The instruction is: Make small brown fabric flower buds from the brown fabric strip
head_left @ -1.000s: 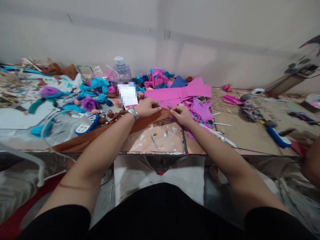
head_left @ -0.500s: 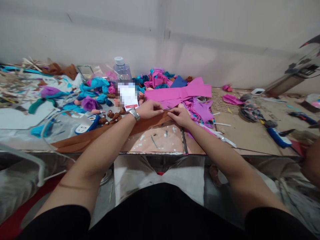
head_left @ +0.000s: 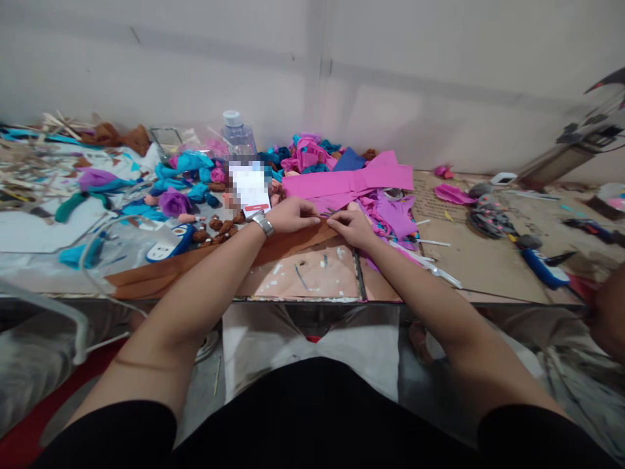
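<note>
A long brown strip of crepe paper (head_left: 146, 275) runs from the front left of the table, under my left forearm, up to my hands. My left hand (head_left: 293, 215), with a metal watch (head_left: 263, 225) at the wrist, pinches the strip's upper edge near its right end. Just to the right, my right hand (head_left: 352, 226) pinches the same end between thumb and fingers. The fingertips nearly meet, and a small dark thing between them is too small to make out. Behind my hands lies a bright pink paper strip (head_left: 342, 184).
A phone (head_left: 252, 185), a water bottle (head_left: 239, 135) and several crumpled paper flowers stand behind my left hand. Purple paper scraps (head_left: 398, 218) lie right of my hands. Scissors (head_left: 442, 272), power strips (head_left: 545, 268) and cardboard (head_left: 449, 241) are farther right. Another person's arm shows at the right edge.
The left end of the brown strip has slid slightly to the right. Both hands keep almost the same place and grip.
</note>
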{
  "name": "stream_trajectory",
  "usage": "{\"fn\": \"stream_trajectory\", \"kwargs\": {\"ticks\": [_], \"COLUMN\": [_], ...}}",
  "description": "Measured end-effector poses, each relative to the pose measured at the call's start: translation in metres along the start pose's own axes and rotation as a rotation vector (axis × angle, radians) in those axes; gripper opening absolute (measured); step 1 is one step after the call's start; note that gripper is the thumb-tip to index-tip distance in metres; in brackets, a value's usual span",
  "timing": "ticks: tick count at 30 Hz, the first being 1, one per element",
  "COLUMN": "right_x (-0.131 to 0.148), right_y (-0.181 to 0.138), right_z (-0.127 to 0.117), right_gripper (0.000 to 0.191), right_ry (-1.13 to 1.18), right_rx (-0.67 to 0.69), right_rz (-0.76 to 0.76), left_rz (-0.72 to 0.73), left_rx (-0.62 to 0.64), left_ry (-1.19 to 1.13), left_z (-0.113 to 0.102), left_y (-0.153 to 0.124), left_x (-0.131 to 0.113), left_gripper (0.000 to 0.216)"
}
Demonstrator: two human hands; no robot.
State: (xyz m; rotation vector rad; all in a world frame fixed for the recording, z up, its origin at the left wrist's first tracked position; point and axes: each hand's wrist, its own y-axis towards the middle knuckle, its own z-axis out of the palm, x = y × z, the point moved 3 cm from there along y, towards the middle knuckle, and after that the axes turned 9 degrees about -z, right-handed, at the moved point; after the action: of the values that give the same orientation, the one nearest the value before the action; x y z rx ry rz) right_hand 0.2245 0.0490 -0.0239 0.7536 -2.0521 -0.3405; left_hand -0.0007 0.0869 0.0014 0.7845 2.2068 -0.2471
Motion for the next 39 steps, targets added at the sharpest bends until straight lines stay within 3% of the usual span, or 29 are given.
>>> {"fn": "stream_trajectory", "kwargs": {"ticks": [13,39], "right_x": [-0.011,0.000], "right_y": [0.001,0.001], "right_z": [-0.004,-0.004], "right_gripper": [0.031,0.032], "right_ry": [-0.099,-0.041], "right_rx": [-0.060,-0.044], "right_rz": [0.019,0.046], "left_rz": [-0.069,0.001], "left_rx": [-0.035,-0.067], "left_ry": [0.115,0.038], "left_z": [-0.009,-0.003], "left_y": [0.001,0.000], "left_x": [0.007,-0.002], "left_gripper": [0.036,0.038]}}
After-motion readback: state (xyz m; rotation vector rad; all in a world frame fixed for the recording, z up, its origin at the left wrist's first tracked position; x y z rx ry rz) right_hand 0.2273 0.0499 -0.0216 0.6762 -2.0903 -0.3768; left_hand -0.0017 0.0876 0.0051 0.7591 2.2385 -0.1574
